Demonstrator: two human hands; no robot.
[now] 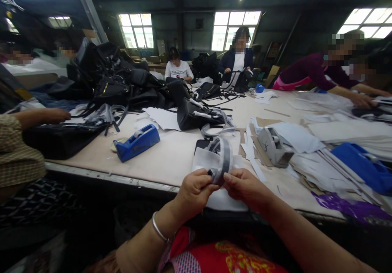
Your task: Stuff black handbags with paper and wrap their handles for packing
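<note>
A looped strap (226, 158), dark and wrapped in pale translucent film, stands up between my two hands. My left hand (197, 187) is closed round its lower left end. With thumb and fingers pinched, my right hand (243, 186) grips the lower right side of the same loop. Beneath them lies a black bag (200, 144) with white sheet material (206, 160) over it, at the table's front edge. Just behind, a black bag (191, 116) with white-wrapped handles rests on the table, another film-covered strap (214, 131) beside it.
The table (171, 158) bears a blue tape dispenser (137, 142) to the left, a grey dispenser (274, 146) and a blue one (361, 167) to the right. Black bags (122, 81) are heaped at the back left. A person's hand (56, 116) is at far left; others work across the table.
</note>
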